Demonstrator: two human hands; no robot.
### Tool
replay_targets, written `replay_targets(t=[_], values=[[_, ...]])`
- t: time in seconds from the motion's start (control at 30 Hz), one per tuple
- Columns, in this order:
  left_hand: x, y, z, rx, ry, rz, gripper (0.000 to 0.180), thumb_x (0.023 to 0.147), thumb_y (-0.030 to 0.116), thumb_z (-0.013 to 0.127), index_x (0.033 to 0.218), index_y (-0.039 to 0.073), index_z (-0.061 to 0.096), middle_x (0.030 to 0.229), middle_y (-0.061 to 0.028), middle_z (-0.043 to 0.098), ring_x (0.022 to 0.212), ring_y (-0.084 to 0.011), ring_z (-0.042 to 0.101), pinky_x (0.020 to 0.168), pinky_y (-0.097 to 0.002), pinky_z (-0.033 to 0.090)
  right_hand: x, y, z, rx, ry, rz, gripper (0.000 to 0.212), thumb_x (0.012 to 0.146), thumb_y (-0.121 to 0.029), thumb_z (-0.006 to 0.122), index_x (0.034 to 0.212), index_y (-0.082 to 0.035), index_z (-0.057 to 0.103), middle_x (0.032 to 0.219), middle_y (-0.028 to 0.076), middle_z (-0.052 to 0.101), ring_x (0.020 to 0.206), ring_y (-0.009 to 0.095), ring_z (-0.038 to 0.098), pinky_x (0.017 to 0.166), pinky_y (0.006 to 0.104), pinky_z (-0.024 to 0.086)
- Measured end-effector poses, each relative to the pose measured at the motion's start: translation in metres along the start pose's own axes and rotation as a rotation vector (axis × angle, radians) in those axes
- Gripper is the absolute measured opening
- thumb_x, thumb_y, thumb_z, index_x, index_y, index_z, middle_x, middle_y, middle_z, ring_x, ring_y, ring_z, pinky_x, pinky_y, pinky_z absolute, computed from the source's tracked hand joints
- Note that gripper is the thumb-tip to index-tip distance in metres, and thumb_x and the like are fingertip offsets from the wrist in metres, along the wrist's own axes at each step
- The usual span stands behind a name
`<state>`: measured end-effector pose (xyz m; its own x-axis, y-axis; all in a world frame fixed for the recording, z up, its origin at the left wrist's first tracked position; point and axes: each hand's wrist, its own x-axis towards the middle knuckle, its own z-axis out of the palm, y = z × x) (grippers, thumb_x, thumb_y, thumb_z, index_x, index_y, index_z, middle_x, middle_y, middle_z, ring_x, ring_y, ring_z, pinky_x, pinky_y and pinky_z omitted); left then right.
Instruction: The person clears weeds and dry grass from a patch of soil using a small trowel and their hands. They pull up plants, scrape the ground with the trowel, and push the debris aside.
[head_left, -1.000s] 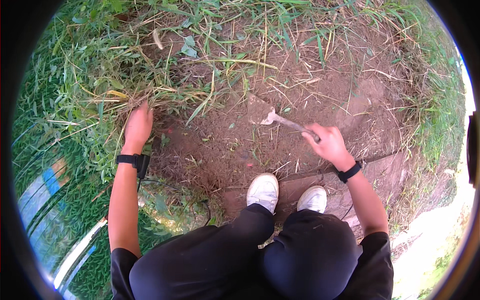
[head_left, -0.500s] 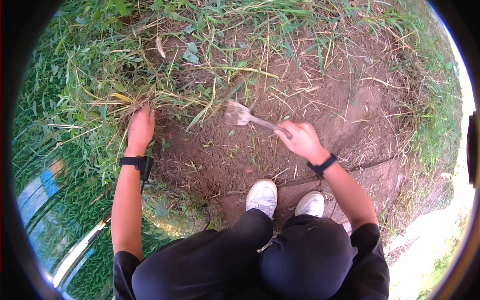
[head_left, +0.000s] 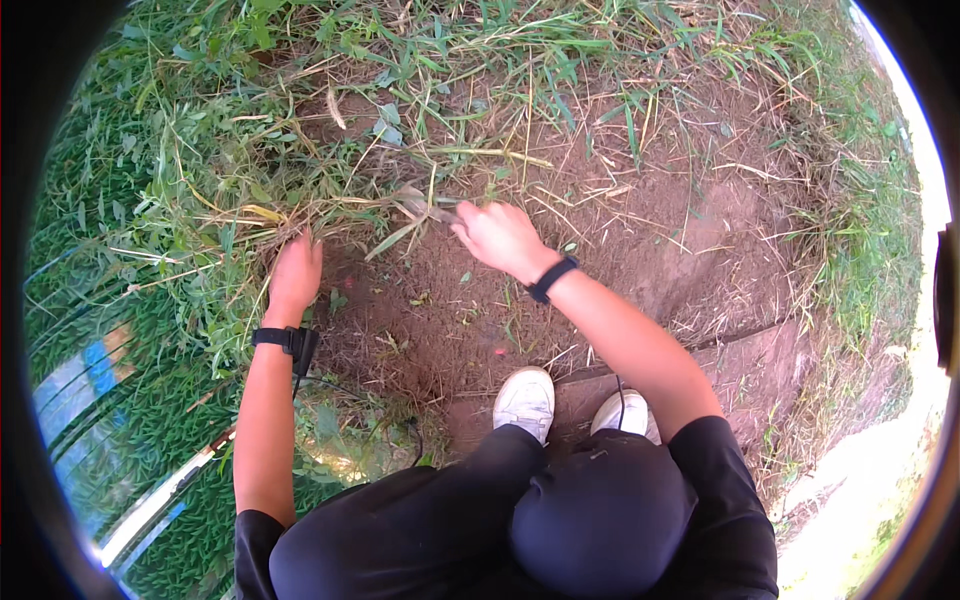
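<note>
You see one view only, from your head, looking steeply down past your knees and white shoes [head_left: 527, 400] onto bare soil [head_left: 640, 250] and grass, close.
</note>
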<state>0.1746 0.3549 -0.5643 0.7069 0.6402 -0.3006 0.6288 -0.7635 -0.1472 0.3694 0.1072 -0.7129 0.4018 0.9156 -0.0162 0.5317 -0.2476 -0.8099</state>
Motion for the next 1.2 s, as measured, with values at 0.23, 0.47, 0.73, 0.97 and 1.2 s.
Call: replay_targets(t=[0.23,0.47,0.73,0.97,1.2], values=[[-0.015,0.006,0.021,-0.033,-0.038,-0.013,0.03,0.1,0.019,0.057,0.117,-0.006,0.061,0.099,-0.0314,0.067,0.096,-0.0495,0.063,0.083,-0.0554,0.052,-0.209,0.044,-0.075,0.074,0.201,0.294,0.018,0.091,-0.025,0.074,0.093,-0.008,0.07,0.069,0.015,0.068,0.062,0.032,0.07,0.056,0.042,0.055],[-0.015,0.027,0.029,-0.111,0.004,0.082,0.027,0.101,0.018,0.056,0.116,-0.005,0.059,0.099,-0.0327,0.066,0.096,-0.0519,0.061,0.082,-0.056,0.05,-0.395,0.069,-0.14,-0.035,0.581,0.836,0.019,0.094,-0.019,0.074,0.102,-0.002,0.072,0.074,0.016,0.071,0.063,0.023,0.071,0.057,0.0353,0.052],[-0.026,0.07,0.028,-0.094,0.013,0.033,0.025,0.1,0.021,0.057,0.112,-0.001,0.061,0.097,-0.0322,0.067,0.093,-0.0504,0.064,0.077,-0.0572,0.051,-0.43,0.096,-0.141,-0.398,0.373,0.881,0.036,0.088,-0.02,0.073,0.118,-0.003,0.061,0.111,0.017,0.065,0.101,0.038,0.064,0.081,0.0494,0.051],[-0.037,0.101,0.01,-0.194,0.082,0.079,0.027,0.097,0.022,0.062,0.11,-0.001,0.062,0.091,-0.0296,0.068,0.091,-0.0495,0.065,0.079,-0.0581,0.051,-0.265,0.03,-0.221,-0.544,0.234,0.317,0.035,0.085,-0.02,0.073,0.115,-0.005,0.063,0.122,0.013,0.058,0.113,0.034,0.056,0.094,0.0474,0.045],[-0.039,0.104,0.032,-0.327,0.135,0.012,0.025,0.094,0.027,0.067,0.1,0.004,0.061,0.09,-0.0219,0.071,0.086,-0.0431,0.069,0.074,-0.054,0.054,-0.09,-0.089,-0.246,-0.561,-0.13,-0.472,0.013,0.085,-0.018,0.069,0.09,-0.008,0.063,0.091,0.005,0.057,0.092,0.025,0.06,0.082,0.0413,0.047]])
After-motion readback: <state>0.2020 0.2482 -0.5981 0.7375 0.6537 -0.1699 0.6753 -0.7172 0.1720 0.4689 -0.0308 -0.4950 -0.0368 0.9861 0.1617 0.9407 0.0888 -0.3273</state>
